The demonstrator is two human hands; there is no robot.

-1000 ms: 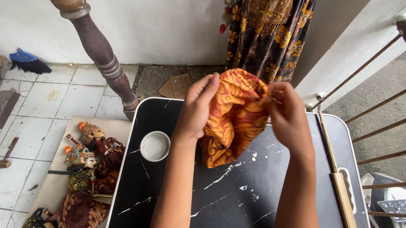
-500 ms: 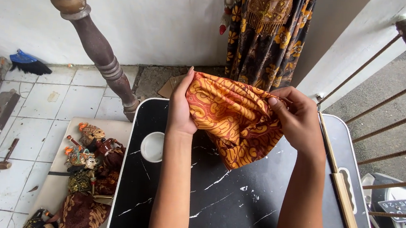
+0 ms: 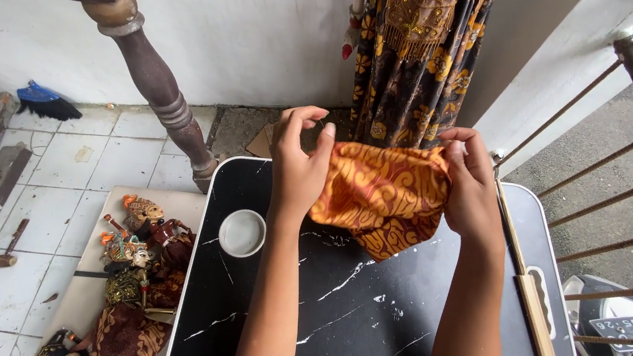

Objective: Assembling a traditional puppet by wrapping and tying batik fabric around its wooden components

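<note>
Hands left and right each pinch an upper edge of the orange patterned cloth, holding it spread above the far part of the black marbled desk, right of a small white bowl.

Even, soft daylight, bright on the white wall in the upper frame; shadows faint; mild sheen on the black table; focus sharp throughout; straight lines bow slightly toward the frame edges.
</note>
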